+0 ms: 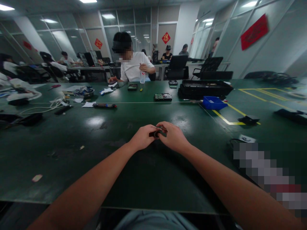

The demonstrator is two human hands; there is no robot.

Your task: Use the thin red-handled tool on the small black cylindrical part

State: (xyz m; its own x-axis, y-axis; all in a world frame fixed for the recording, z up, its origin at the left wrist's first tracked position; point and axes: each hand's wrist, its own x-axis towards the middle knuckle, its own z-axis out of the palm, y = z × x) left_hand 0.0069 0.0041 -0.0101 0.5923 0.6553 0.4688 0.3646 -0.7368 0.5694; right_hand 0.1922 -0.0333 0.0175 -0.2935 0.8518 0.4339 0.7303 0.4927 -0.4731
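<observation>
Both hands meet over the middle of the green table (129, 188). My left hand (142, 138) is closed round a small dark object (155, 134) with a curved, ring-like edge. My right hand (174, 137) is curled against the other side of it, its thumb and fingers bent in at the same piece. Fingers cover most of the object, so its kind does not show. Beyond the hands lie a hard drive (163, 96) and a dark screwdriver-like tool (105, 105).
A black case (205, 89) and a blue bin (214, 103) stand at the back right. Across the table, a person in a white shirt (135, 65) holds a water bottle (142, 76). White cable (51, 105) lies at left; yellow tape (222, 117) marks the right.
</observation>
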